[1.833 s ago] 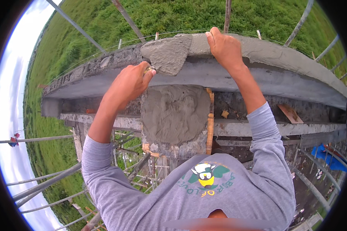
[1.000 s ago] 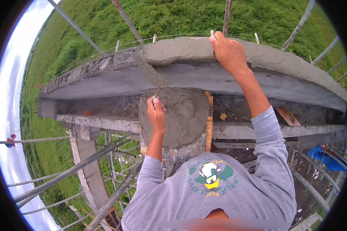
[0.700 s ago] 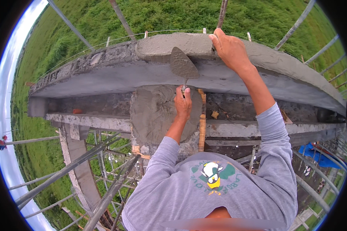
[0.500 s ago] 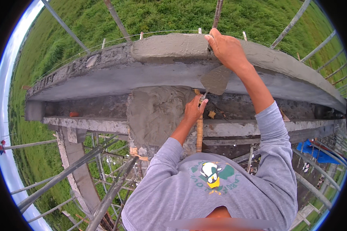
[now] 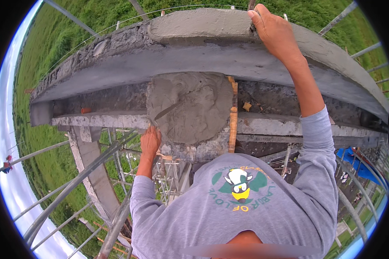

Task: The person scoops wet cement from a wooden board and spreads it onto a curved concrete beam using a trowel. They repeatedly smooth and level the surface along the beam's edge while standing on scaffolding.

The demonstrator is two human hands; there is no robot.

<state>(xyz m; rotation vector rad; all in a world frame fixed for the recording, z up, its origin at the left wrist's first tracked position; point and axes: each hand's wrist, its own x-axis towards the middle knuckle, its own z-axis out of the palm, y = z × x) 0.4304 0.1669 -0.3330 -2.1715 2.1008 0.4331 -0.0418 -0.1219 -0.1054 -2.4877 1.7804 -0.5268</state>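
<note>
My left hand (image 5: pixel 151 141) is closed round the handle of a trowel (image 5: pixel 166 111). Its blade lies tilted in the wet grey mortar (image 5: pixel 199 108) heaped on a board edged with a wooden strip (image 5: pixel 233 116). My right hand (image 5: pixel 275 32) is up on the far curved ledge, fingers curled down at its top. A thin dark edge shows below its thumb, but what it grips is mostly hidden. Left of that hand the ledge has a smooth coat of fresh mortar (image 5: pixel 194 23); farther left its surface is rough, bare concrete (image 5: pixel 86 58).
A concrete trough runs behind a low beam (image 5: pixel 272 126), with a yellowish scrap (image 5: pixel 247 106) and an orange pipe stub (image 5: pixel 86 110) in it. Metal scaffold poles (image 5: pixel 73 190) cross at the lower left. A thin string (image 5: pixel 194 7) follows the outer edge. Grass lies far below.
My left hand has moved left and nearer with the trowel, from the board's right edge to its left side, bringing the blade into the mortar. My right hand stays at the ledge; the view has shifted.
</note>
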